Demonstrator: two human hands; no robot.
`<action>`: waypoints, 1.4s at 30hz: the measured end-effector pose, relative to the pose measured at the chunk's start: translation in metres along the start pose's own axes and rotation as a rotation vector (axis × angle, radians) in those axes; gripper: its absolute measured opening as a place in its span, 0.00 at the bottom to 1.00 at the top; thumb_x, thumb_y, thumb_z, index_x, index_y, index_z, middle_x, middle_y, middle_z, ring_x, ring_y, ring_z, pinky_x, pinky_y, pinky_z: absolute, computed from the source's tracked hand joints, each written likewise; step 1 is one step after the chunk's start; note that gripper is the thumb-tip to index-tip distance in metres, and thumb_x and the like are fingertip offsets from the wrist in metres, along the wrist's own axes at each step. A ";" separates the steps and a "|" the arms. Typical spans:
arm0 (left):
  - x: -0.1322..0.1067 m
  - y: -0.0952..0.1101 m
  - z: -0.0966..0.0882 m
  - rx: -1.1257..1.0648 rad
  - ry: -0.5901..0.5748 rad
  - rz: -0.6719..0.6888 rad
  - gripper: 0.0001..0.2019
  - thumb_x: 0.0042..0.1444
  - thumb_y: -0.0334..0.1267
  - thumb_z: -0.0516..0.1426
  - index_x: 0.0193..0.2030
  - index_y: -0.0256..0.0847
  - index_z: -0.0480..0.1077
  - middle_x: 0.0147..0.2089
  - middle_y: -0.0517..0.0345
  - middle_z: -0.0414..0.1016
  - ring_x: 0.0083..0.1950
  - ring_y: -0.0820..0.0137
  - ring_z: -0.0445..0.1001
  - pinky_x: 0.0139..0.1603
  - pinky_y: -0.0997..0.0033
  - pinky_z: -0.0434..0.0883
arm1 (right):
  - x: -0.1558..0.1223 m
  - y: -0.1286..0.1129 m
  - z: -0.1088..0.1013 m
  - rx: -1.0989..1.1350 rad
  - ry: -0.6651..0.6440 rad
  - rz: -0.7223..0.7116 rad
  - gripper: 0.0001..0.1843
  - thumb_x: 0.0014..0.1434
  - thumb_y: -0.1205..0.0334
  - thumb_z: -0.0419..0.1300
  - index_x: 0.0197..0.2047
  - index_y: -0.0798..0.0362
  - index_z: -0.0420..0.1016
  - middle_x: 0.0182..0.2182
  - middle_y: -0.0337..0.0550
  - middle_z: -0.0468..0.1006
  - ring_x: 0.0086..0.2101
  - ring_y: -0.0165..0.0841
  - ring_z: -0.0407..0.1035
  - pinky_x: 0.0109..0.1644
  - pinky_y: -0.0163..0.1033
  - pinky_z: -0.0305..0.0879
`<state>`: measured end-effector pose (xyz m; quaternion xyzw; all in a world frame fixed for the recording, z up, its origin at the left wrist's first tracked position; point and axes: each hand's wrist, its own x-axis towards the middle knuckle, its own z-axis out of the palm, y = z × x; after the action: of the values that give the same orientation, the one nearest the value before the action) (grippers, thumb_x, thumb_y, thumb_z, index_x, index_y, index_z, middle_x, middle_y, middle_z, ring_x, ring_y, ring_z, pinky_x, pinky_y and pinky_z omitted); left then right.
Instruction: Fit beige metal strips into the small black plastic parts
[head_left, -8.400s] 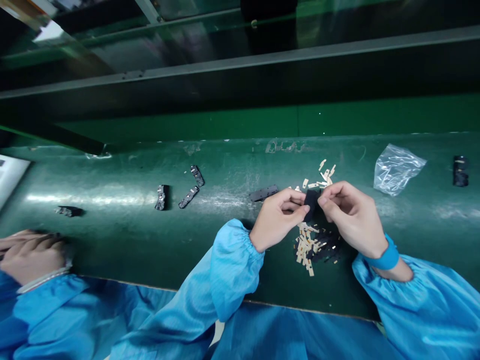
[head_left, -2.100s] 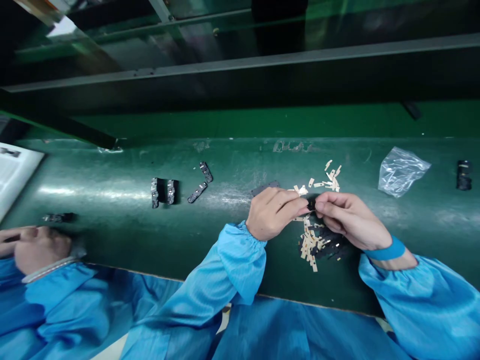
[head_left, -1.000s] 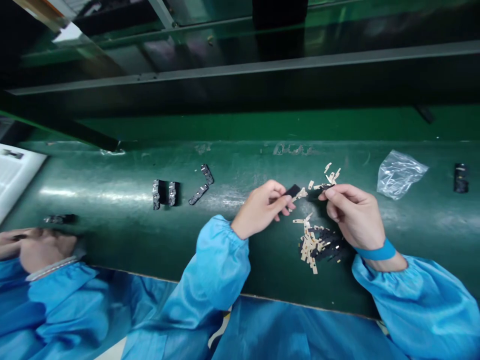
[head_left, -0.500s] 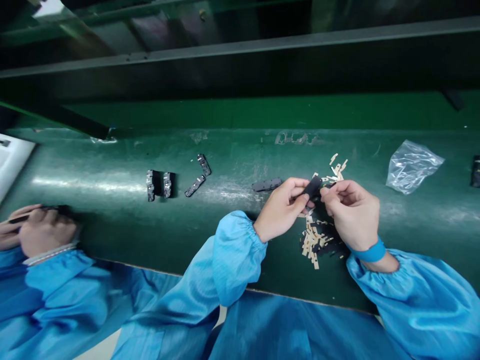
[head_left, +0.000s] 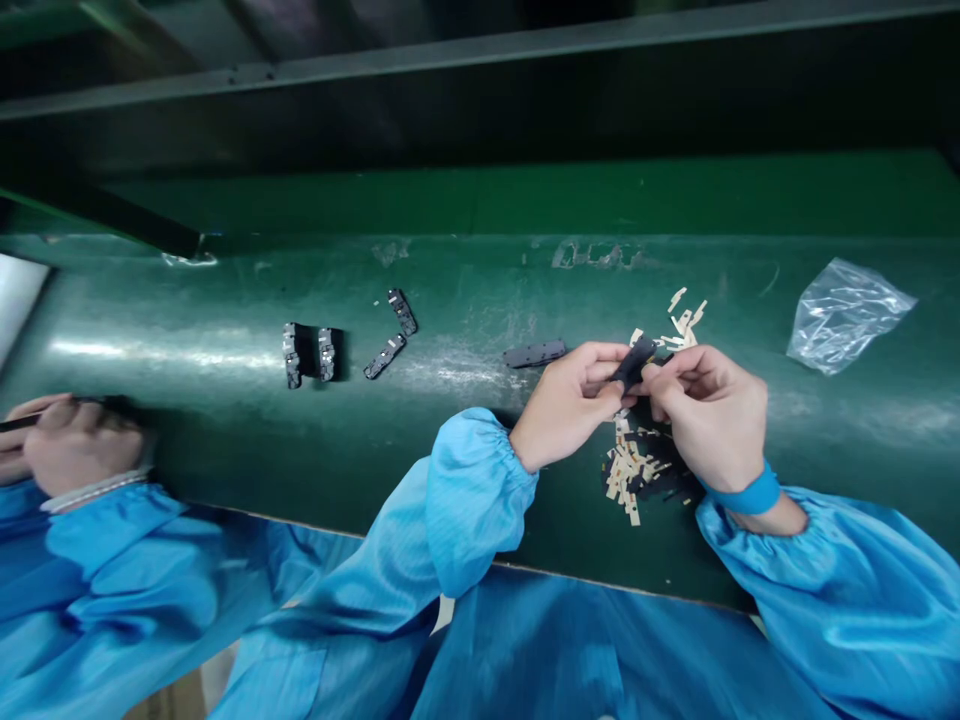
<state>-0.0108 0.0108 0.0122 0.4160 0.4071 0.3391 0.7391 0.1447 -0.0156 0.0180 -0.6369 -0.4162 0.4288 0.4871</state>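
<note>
A small black plastic part (head_left: 634, 363) is pinched between the fingertips of my left hand (head_left: 570, 405) and my right hand (head_left: 712, 415), above the green workbench (head_left: 465, 300). Just below my hands lies a heap of cream-coloured metal clips mixed with black pieces (head_left: 636, 470). More loose clips (head_left: 681, 324) are scattered beyond my fingers. A flat black strip (head_left: 534, 353) lies just past my left hand, not touching it. Whether my fingers also hold a clip is hidden.
Several black parts (head_left: 326, 355) lie farther left on the bench, and a crumpled clear plastic bag (head_left: 847, 315) lies to the right. At far left, a co-worker's hand (head_left: 82, 445) holds a thin dark tool. Blue sleeves cover the near edge.
My hands have come back together, with both now on the black part, which my left hand held apart from my right a second ago. The whole view has shifted slightly as my head moved.
</note>
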 end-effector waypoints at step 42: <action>-0.001 -0.003 0.002 -0.050 -0.002 0.009 0.15 0.61 0.26 0.59 0.55 0.36 0.70 0.52 0.48 0.83 0.53 0.63 0.82 0.59 0.59 0.78 | 0.000 -0.003 -0.001 -0.012 -0.013 0.002 0.14 0.55 0.56 0.72 0.28 0.51 0.72 0.18 0.36 0.74 0.18 0.27 0.67 0.20 0.32 0.65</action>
<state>-0.0085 0.0083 0.0104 0.3997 0.3957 0.3520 0.7482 0.1457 -0.0149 0.0208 -0.6375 -0.4214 0.4307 0.4801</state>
